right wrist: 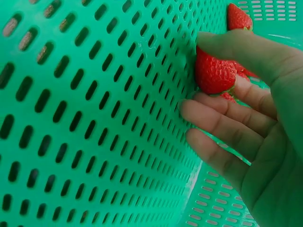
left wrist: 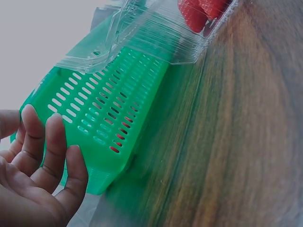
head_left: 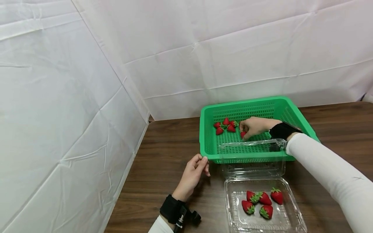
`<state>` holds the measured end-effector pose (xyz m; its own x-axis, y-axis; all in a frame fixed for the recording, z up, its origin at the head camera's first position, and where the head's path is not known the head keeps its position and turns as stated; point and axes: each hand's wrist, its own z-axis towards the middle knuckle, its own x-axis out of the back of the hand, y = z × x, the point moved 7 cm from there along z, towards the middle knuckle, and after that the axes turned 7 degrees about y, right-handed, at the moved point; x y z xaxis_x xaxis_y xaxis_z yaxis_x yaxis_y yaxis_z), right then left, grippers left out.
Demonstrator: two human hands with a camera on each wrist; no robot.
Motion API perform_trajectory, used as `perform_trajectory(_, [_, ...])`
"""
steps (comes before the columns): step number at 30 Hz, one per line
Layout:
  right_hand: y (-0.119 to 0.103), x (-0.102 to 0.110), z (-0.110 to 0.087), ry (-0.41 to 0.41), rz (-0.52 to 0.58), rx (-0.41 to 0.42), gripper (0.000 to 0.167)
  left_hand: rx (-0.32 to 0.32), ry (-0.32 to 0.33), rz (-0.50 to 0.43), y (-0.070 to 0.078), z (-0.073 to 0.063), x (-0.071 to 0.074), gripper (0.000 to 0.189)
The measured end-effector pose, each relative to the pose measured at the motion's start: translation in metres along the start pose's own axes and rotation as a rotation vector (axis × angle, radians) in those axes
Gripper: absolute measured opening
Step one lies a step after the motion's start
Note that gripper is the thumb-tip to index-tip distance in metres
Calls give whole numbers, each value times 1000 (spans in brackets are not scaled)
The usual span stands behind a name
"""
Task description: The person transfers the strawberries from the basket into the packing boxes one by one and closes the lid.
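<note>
Inside the green plastic basket [head_left: 208, 142], my right hand [head_left: 253, 126] reaches down and pinches a strawberry [right wrist: 214, 72] between thumb and fingers, low against the slotted floor. Several other strawberries [head_left: 226, 121] lie in the basket to the left of that hand. My left hand [head_left: 194, 171] holds the basket's near left corner, with thumb and fingertip at the rim. In front of the basket stands a clear plastic clamshell box [head_left: 281, 223], its lid raised and leaning over the basket's near edge. Several strawberries [head_left: 263, 198] with green leaves lie in its base.
Everything stands on a dark brown wooden table [head_left: 163, 149]. White cloth [head_left: 180, 64] hangs behind the table and along its left side. Black camera bands [head_left: 172, 208] circle both wrists, and the right forearm crosses the basket's right part beside the raised lid.
</note>
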<state>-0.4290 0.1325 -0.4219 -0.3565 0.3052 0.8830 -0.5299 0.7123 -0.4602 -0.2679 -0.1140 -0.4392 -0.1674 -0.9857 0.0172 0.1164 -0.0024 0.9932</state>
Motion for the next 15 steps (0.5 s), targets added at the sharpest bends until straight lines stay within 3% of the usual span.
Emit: perform_trajectory(15, [-6, 7, -1, 61, -32, 55, 23, -13, 5, 4, -2, 1, 0, 28])
